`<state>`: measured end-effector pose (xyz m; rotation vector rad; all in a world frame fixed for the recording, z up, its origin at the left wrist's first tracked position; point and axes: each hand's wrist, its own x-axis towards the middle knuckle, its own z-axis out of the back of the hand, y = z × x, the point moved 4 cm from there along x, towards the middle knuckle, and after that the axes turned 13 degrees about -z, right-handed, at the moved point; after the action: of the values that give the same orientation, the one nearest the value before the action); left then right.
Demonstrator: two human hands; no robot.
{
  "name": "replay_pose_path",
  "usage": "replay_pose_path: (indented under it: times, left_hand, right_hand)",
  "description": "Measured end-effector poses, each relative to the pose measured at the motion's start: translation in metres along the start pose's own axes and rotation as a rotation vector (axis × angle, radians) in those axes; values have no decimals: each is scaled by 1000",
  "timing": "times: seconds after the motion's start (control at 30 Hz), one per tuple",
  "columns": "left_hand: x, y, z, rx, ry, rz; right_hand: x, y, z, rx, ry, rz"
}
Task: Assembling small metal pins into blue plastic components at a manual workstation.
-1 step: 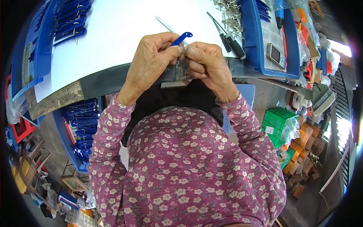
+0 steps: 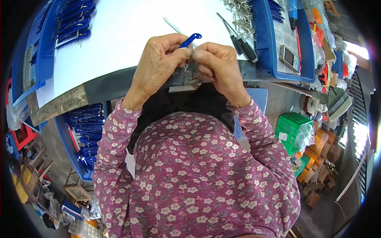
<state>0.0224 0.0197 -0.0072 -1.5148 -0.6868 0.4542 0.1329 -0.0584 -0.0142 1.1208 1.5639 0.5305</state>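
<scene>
Over the near edge of the white-topped table, my left hand point(image 2: 160, 59) is closed around a slim blue handle piece point(image 2: 191, 40). The rounded end of that piece sticks out past my fingers and has small holes in it. A thin pale metal strip point(image 2: 172, 24) slants up and to the left from behind my left fingers; whether it joins the blue piece is hidden. Close beside, my right hand point(image 2: 220, 63) pinches thumb against fingers, its tips meeting those of the left hand. Whatever sits in that pinch is too small and covered to make out.
Right of my hands lie black-handled screwdrivers point(image 2: 247, 48) and a pile of small metal parts point(image 2: 240, 18). A blue tray point(image 2: 270, 59) holds a mobile phone point(image 2: 289, 58). Blue-handled pieces point(image 2: 74, 23) are stacked at the left, with more in a blue bin point(image 2: 73, 146) below.
My right hand's fingertips have shifted very slightly toward the left hand. The left hand and the blue handle piece look nearly unmoved.
</scene>
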Motion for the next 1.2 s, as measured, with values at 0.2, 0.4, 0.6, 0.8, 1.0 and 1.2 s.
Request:
replay_pose_path:
  times: [0.2,0.4,0.6,0.8,1.0,1.2]
  left_hand:
    - [-2,5,1,-33,2,72]
    - [-2,2,3,1,26,9]
    - [-5,-8,-1,101,20,-18]
    - [-5,-5,2,59,14,4]
    - [-7,-6,1,105,29,-39]
    - [-6,-4,3,152,11,-58]
  right_hand:
    - [-1,11,3,-327,-155,114]
    - [2,-2,8,9,169,-130]
    - [2,-5,0,33,81,-96]
    - [-6,8,-3,-156,48,-24]
    - [0,-1,5,20,193,-117]
    - [1,6,1,-232,-34,-7]
